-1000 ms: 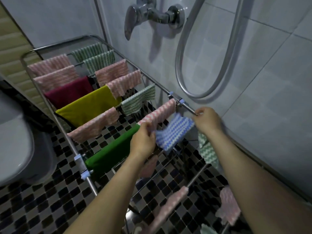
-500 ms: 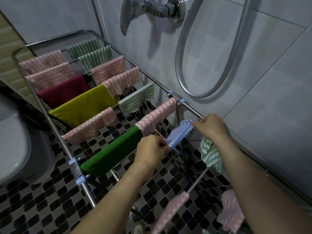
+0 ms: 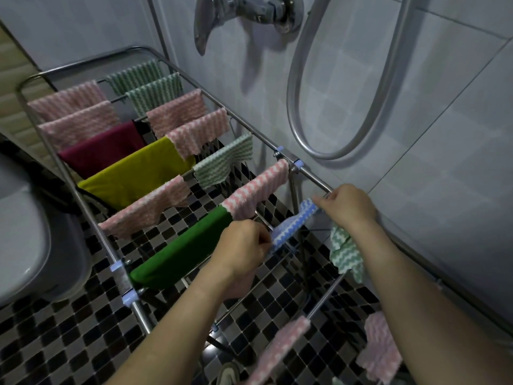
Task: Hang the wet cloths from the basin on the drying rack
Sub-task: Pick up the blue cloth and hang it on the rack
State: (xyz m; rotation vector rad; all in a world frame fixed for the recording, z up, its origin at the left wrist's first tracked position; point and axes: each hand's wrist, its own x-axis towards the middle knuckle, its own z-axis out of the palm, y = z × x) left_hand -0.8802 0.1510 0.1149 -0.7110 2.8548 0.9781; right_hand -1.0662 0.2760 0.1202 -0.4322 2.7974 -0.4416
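Note:
A blue-and-white striped cloth (image 3: 293, 225) lies stretched along a rail of the metal drying rack (image 3: 312, 177). My left hand (image 3: 241, 247) pinches its near end, and my right hand (image 3: 348, 205) pinches its far end by the rack's right side bar. A green-and-white cloth (image 3: 345, 252) hangs just below my right wrist. Several cloths hang on the farther rails: pink striped (image 3: 258, 190), green (image 3: 180, 245), yellow (image 3: 136, 173), maroon (image 3: 100, 147). The basin is not in view.
A tap (image 3: 244, 12) and a looped shower hose (image 3: 347, 107) hang on the tiled wall right of the rack. A toilet (image 3: 25, 232) stands at the left. Two pink cloths (image 3: 380, 348) hang on the near rails. The floor is dark mosaic tile (image 3: 55, 343).
The blue cloth, held bunched above the rail a second ago, has been lowered and stretched flat along it. Both hands moved down and apart slightly.

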